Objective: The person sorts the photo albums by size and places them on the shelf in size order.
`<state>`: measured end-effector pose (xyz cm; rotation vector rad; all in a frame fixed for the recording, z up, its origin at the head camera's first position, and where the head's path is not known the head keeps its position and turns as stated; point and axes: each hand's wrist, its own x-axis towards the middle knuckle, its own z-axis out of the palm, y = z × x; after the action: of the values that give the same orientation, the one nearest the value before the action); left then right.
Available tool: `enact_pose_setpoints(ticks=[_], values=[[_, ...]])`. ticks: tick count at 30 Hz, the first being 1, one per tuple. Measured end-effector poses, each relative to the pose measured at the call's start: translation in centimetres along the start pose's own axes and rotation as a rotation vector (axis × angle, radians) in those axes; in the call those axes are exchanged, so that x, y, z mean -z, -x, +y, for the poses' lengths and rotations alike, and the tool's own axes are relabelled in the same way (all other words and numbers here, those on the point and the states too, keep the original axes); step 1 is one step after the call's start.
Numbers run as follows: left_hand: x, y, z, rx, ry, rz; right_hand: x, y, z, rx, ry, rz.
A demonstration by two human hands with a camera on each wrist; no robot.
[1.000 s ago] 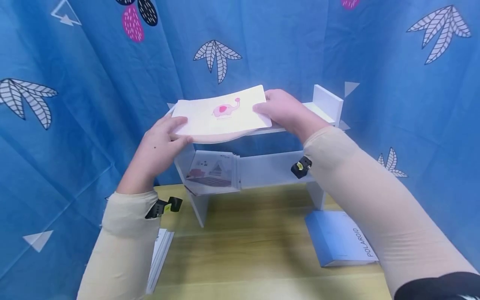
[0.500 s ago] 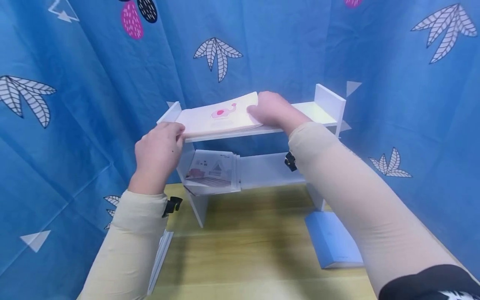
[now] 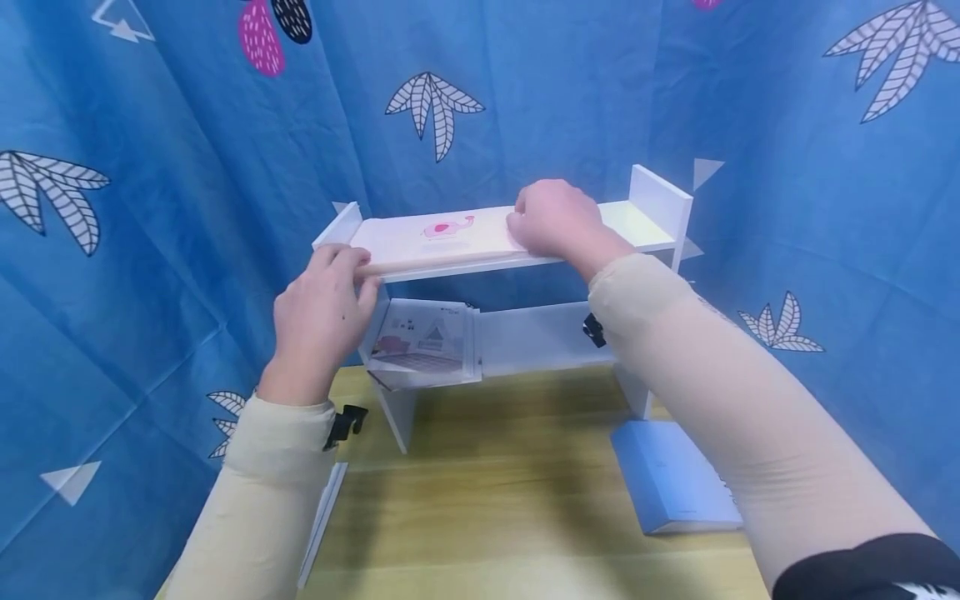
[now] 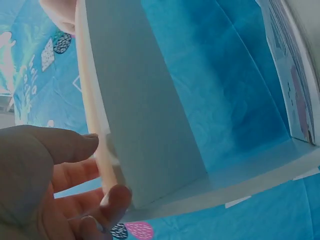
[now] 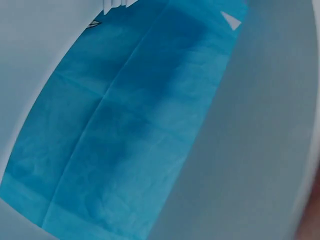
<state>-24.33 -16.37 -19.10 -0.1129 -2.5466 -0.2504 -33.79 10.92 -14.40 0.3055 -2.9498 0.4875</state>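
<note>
A pale book with a pink elephant on its cover lies flat on the top board of a white two-tier shelf. At the book's left end, my left hand rests its fingers on the corner, the thumb apart from them near the front edge. The left wrist view shows that hand's fingers at the board's edge. My right hand holds the book's right end with curled fingers; its thumb is hidden. In the right wrist view only a blurred sliver of skin shows at the lower right edge.
Several thin books lean at the left of the lower tier. A blue box lies on the wooden table at the right, partly behind the right sleeve. White books lie beside the left forearm. A blue patterned curtain surrounds the table.
The book has come down from above the shelf onto its top board, left end first, then the right end. My left hand has loosened from its grip on the corner.
</note>
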Motion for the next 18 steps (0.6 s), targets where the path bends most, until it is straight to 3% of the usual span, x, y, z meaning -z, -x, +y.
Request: enact_pose_setpoints(ticks=[10, 14, 18], values=[[-0.2, 2.4, 0.1, -0.085, 0.231, 0.092, 0.2, 5.3, 1.2, 0.2, -0.091, 0.173], [-0.7, 3.5, 0.2, -0.102, 0.316, 0.141, -0.9, 7.5, 3.0, 0.27, -0.175, 0.261], [-2.1, 5.4, 0.2, -0.135, 0.425, 0.224, -3.1, 9.9, 5.3, 0.318, -0.27, 0.323]])
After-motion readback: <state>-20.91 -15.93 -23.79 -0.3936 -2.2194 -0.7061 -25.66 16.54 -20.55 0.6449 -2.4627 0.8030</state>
